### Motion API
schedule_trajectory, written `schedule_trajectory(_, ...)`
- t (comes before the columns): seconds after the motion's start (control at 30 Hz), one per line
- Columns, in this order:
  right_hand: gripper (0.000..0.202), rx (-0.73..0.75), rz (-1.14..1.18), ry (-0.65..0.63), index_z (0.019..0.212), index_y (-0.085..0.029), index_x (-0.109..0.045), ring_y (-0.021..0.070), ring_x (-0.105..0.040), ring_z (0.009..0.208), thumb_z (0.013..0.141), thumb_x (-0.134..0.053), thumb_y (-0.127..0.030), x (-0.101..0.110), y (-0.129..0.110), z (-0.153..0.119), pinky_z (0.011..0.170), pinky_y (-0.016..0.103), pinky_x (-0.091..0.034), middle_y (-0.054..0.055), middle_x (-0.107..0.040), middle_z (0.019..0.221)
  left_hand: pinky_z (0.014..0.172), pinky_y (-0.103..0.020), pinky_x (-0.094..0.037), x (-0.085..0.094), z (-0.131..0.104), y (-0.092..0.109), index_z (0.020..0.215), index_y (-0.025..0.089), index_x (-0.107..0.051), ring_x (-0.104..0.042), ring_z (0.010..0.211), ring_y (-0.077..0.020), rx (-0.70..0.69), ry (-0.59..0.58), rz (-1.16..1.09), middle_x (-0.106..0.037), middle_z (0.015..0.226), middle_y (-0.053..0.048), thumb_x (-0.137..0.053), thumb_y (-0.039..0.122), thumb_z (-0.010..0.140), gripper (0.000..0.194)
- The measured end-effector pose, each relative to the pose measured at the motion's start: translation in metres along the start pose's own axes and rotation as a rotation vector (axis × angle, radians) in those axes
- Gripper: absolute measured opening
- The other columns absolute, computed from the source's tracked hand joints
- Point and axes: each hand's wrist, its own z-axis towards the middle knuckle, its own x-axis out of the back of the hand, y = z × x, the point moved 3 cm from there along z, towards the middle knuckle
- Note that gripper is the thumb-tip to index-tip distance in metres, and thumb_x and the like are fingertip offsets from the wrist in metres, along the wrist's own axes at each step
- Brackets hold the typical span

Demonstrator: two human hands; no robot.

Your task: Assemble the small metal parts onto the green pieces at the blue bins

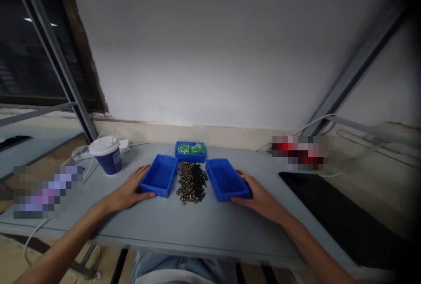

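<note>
My left hand grips the outer side of an empty blue plastic bin, thumb at its near corner and fingers along its left wall. On the other side, my right hand holds a second empty blue plastic bin by its right end, thumb at the front corner. Between the two bins lies a heap of small dark and brassy metal pieces, loose on the tabletop; their exact kind is too small to tell. Behind the heap stands a third blue bin containing green, shiny plastic packets.
On the grey table, a lidded blue cup with a straw stands at the left, near a white power strip and cables. A black flat panel lies at the right. Blurred-out items sit at both sides. A wall rises behind.
</note>
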Motion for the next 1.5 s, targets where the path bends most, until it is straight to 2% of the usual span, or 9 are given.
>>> schedule_trajectory(0.47,0.065,0.005,-0.176,0.046,0.122,-0.025,-0.058,0.0364,-0.056,0.122,0.075,-0.073,-0.066,-0.021,-0.020,0.010,0.103,0.057,-0.045,0.012,-0.059,0.134,0.117,-0.058,-0.030,-0.029,0.010,0.015,0.155,0.023,-0.032,-0.037,0.142,-0.0384,0.078,0.090,0.190,-0.041,0.155,-0.016,-0.061,0.069,0.084,0.090)
schedule_trajectory(0.83,0.065,-0.008,-0.176,0.029,0.120,-0.024,-0.058,0.0356,-0.058,0.115,0.075,-0.072,-0.069,-0.021,-0.024,0.013,0.100,0.055,-0.046,0.012,-0.063,0.121,0.113,-0.061,-0.033,-0.031,0.018,0.011,0.153,0.023,-0.036,-0.042,0.138,-0.0408,0.109,0.113,0.175,-0.045,0.151,-0.018,-0.063,0.070,0.082,0.089)
schedule_trajectory(1.0,0.081,-0.042,-0.178,0.027,0.129,-0.026,-0.055,0.0387,-0.054,0.123,0.064,-0.082,-0.064,-0.004,-0.023,0.012,0.104,0.058,-0.044,0.013,-0.059,0.131,0.116,-0.059,-0.032,-0.021,0.015,0.009,0.154,0.025,-0.033,-0.040,0.140,-0.0416,0.086,0.072,0.103,-0.042,0.155,-0.016,-0.071,0.068,0.076,0.097)
schedule_trajectory(1.07,0.078,-0.047,-0.169,0.122,0.131,-0.026,-0.055,0.0379,-0.055,0.122,0.067,-0.080,-0.064,0.009,-0.033,0.008,0.103,0.057,-0.046,0.013,-0.059,0.131,0.117,-0.056,-0.034,-0.009,0.012,0.014,0.155,0.028,-0.029,-0.041,0.140,-0.0405,0.051,0.068,0.057,-0.040,0.157,-0.014,-0.073,0.067,0.075,0.099)
schedule_trajectory(1.13,0.062,-0.008,-0.169,0.224,0.127,-0.026,-0.059,0.0347,-0.059,0.115,0.078,-0.074,-0.061,0.014,-0.051,0.002,0.099,0.053,-0.049,0.011,-0.063,0.124,0.116,-0.055,-0.035,0.009,0.010,0.027,0.155,0.030,-0.028,-0.042,0.139,-0.0382,0.036,0.164,0.062,-0.041,0.155,-0.012,-0.068,0.065,0.082,0.090)
schedule_trajectory(1.2,0.040,0.058,-0.170,0.207,0.118,-0.027,-0.065,0.0290,-0.066,0.096,0.088,-0.066,-0.055,0.004,-0.073,-0.004,0.086,0.045,-0.055,0.009,-0.070,0.106,0.114,-0.052,-0.037,0.025,0.010,0.050,0.152,0.032,-0.033,-0.044,0.137,-0.0340,-0.020,0.299,0.144,-0.047,0.149,-0.009,-0.064,0.060,0.089,0.076)
schedule_trajectory(1.27,0.024,0.171,-0.195,0.082,0.114,-0.027,-0.068,0.0242,-0.068,0.088,0.097,-0.058,-0.040,-0.023,-0.096,-0.009,0.080,0.039,-0.055,0.006,-0.073,0.100,0.108,-0.046,-0.041,0.028,0.013,0.079,0.143,0.031,-0.048,-0.051,0.125,-0.0288,-0.171,0.312,0.256,-0.056,0.135,-0.007,-0.059,0.052,0.096,0.053)
schedule_trajectory(1.37,0.018,0.342,-0.395,-0.025,0.109,-0.024,-0.071,0.0225,-0.069,0.091,0.097,-0.057,-0.020,-0.066,-0.121,-0.013,0.083,0.036,-0.053,0.005,-0.075,0.102,0.096,-0.039,-0.042,0.007,0.020,0.115,0.127,0.031,-0.062,-0.057,0.107,-0.0218,-0.456,0.055,0.434,-0.066,0.114,-0.003,-0.053,0.037,0.102,0.028)
schedule_trajectory(1.5,0.013,0.362,-0.522,-0.012,0.101,-0.020,-0.072,0.0216,-0.071,0.087,0.092,-0.064,-0.014,-0.093,-0.126,-0.010,0.076,0.032,-0.052,0.004,-0.075,0.096,0.091,-0.038,-0.037,-0.030,0.028,0.126,0.113,0.026,-0.069,-0.054,0.104,-0.0222,-0.604,-0.052,0.572,-0.068,0.106,-0.003,-0.062,0.032,0.098,0.018)
